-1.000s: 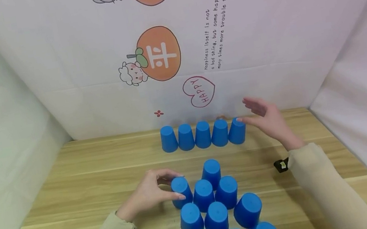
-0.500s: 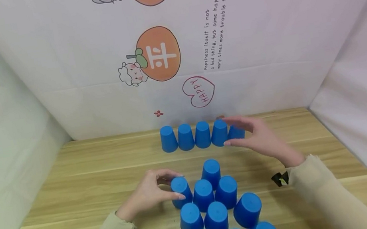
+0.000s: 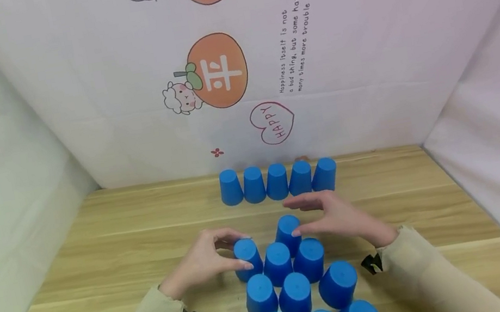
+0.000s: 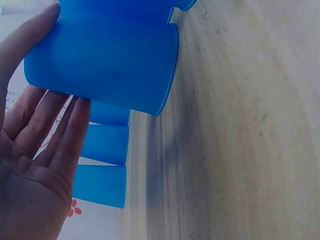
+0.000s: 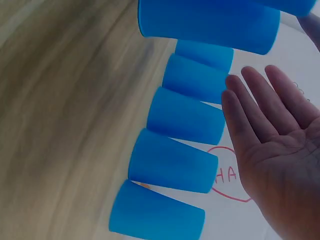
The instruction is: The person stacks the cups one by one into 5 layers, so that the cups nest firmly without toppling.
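My left hand (image 3: 204, 257) holds an upside-down blue plastic cup (image 3: 246, 250), thumb on its near side and fingers on its far side. In the left wrist view that cup (image 4: 102, 67) spans the gap between thumb and fingers. My right hand (image 3: 336, 214) has its fingers extended around the rear cup (image 3: 287, 230) of the near group, thumb tip overlapping its right side in the head view. The right wrist view shows the palm facing the camera and the fingers straight, below a large blue cup (image 5: 210, 22).
Several upside-down blue cups, such as this middle one (image 3: 277, 182), form a row at the table's back. More cups (image 3: 295, 297) cluster in front, between the forearms. White printed cloth (image 3: 346, 107) hangs behind the wooden table (image 3: 140, 213) and along both sides.
My right hand has come from the right end of the back row toward me and left, to the rear cup of the near group. The left hand stays at its cup.
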Demonstrator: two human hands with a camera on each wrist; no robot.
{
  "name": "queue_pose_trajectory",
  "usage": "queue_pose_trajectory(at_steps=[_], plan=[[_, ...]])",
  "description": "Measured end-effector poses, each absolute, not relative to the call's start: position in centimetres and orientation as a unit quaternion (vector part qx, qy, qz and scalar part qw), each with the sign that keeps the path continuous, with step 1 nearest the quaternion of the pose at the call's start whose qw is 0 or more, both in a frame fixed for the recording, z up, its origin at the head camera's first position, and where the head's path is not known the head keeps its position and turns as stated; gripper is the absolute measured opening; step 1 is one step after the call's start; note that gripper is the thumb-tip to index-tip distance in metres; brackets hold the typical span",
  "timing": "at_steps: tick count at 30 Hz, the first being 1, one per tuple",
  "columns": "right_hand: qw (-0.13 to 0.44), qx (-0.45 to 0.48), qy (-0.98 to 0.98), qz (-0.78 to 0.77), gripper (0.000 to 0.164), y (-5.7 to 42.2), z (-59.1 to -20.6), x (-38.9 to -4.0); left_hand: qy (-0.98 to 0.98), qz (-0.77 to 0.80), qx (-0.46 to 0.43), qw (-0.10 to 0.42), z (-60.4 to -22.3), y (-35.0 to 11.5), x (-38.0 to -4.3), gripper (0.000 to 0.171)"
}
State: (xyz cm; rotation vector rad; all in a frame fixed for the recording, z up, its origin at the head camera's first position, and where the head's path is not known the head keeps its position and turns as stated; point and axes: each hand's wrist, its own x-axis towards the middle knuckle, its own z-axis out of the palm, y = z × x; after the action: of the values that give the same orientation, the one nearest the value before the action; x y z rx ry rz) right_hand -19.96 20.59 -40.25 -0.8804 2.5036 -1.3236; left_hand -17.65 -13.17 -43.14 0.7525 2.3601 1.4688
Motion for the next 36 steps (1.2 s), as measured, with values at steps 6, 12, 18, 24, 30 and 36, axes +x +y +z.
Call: queue_pose_trajectory(at_steps=[6, 12, 18, 24, 30, 36], plan=[[0.110, -0.305, 0.839, -0.438, 0.055, 20.2, -40.8, -20.3, 0.810, 0.510, 0.258, 0.132, -43.0, -13.1, -17.7, 0.044], [0.115, -0.308, 0.835, -0.442, 0.050, 20.0, -41.1, -20.5, 0.811, 0.508, 0.259, 0.130, -43.0, -13.1, -17.7, 0.044], [0.124, -0.307, 0.830, -0.449, 0.049, 20.1, -41.2, -20.8, 0.810, 0.509, 0.263, 0.124, -43.0, -13.0, -17.8, 0.045], [0.131, -0.304, 0.826, -0.455, 0.050, 19.9, -41.2, -20.7, 0.807, 0.518, 0.259, 0.114, -43.0, -13.2, -18.0, 0.046], [0.135, -0.306, 0.824, -0.457, 0.051, 19.9, -41.4, -20.7, 0.808, 0.522, 0.262, 0.074, -41.4, -13.5, -18.9, 0.051], [0.133, -0.306, 0.822, -0.462, 0.049, 20.0, -41.6, -20.7, 0.817, 0.514, 0.263, 0.003, -38.6, -13.3, -20.8, 0.047]])
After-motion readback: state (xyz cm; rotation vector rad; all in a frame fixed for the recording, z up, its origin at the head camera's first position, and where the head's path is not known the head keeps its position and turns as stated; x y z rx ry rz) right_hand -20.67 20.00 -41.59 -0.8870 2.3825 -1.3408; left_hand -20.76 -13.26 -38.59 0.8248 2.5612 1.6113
